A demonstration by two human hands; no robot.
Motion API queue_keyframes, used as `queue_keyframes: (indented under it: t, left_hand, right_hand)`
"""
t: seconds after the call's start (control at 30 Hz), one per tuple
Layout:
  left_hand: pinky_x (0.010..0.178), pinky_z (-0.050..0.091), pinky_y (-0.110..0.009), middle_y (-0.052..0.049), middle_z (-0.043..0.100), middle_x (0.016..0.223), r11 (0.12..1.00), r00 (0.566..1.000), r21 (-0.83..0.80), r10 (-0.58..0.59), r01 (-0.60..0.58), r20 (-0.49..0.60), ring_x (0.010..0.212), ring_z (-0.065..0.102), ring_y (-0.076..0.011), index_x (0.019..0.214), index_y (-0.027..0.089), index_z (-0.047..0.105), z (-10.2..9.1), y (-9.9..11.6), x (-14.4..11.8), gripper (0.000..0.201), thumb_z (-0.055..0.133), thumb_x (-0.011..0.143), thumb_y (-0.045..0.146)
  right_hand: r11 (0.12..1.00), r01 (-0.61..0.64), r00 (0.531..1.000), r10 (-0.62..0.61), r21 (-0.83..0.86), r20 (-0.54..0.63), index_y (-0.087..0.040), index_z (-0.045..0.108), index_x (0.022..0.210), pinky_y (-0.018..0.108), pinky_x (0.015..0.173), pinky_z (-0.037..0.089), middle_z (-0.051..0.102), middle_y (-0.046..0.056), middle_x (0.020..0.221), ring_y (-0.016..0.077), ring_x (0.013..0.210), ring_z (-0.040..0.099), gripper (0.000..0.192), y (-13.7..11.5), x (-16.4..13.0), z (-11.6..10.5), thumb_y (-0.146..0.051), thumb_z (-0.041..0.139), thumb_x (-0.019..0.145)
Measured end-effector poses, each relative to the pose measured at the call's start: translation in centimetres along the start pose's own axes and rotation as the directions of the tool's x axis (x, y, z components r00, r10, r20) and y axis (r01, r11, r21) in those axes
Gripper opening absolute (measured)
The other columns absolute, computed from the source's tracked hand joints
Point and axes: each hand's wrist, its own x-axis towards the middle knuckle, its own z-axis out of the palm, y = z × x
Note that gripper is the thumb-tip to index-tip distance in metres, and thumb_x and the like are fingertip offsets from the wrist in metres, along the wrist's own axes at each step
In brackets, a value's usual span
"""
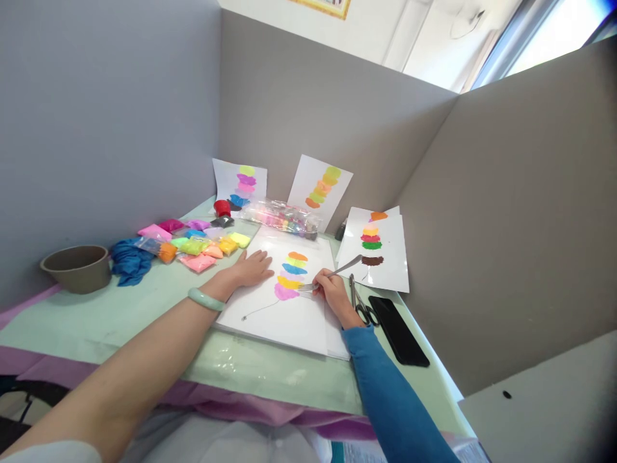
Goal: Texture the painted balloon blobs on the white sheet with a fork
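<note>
In the right hand (pixel 332 289), the grip is closed around the fork (pixel 344 265), its tines at the right edge of the yellow band (pixel 289 282) on the white paper (pixel 289 328). A low angle and light pressure should suit such soft-looking material. The left hand (pixel 252 268) lies flat on the sheet; steady pressure there should prevent slipping. Scissors (pixel 370 314) lie beside the right wrist.
</note>
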Motion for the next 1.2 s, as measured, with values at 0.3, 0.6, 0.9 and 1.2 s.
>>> queue_keyframes:
  t: [0.3,0.6,0.9,1.2]
  left_hand:
    - [0.109,0.012,-0.059,-0.016,0.024,0.154,0.996,0.996,0.024,-0.081,0.082,-0.045,0.143,0.014,-0.0311,0.141,0.022,0.040,-0.2,0.7,0.0,0.052,0.030,0.097,0.048]
    - [0.108,0.016,-0.059,-0.013,0.048,0.140,0.998,0.993,0.060,-0.018,0.024,-0.114,0.131,0.037,-0.0315,0.127,0.023,0.053,-0.6,0.7,-0.3,0.041,0.035,0.096,0.045]
    - [0.109,0.007,-0.063,-0.013,0.021,0.156,0.998,0.998,-0.039,-0.052,0.051,-0.031,0.144,0.014,-0.0311,0.145,0.019,0.033,0.1,0.6,-0.3,0.057,0.030,0.096,0.047]
    - [0.110,0.008,-0.062,-0.013,0.020,0.156,0.998,0.998,-0.025,-0.055,0.055,-0.010,0.144,0.013,-0.0301,0.146,0.018,0.031,0.0,0.6,-0.3,0.059,0.028,0.096,0.048]
  right_hand:
    - [1.000,-0.025,0.999,0.025,-0.006,0.022,-0.019,0.057,0.067,0.023,0.043,0.030,0.060,-0.001,0.049,0.0104,0.043,0.042,0.016,0.3,0.0,-0.2,-0.031,0.050,0.076]
    - [0.998,-0.023,1.000,0.023,-0.051,0.002,-0.019,0.057,0.065,0.023,0.046,0.032,0.058,-0.001,0.047,0.0111,0.043,0.045,0.016,0.6,0.0,0.0,-0.028,0.049,0.075]
    - [0.999,-0.002,1.000,0.002,-0.044,0.014,-0.019,0.056,0.066,0.023,0.046,0.031,0.058,-0.002,0.047,0.0111,0.043,0.044,0.016,0.8,0.0,0.1,-0.030,0.049,0.076]
    - [0.998,0.002,0.999,0.001,-0.057,0.048,-0.019,0.057,0.067,0.023,0.049,0.034,0.059,-0.001,0.048,0.0120,0.047,0.048,0.016,0.4,-0.3,0.3,-0.028,0.049,0.077]
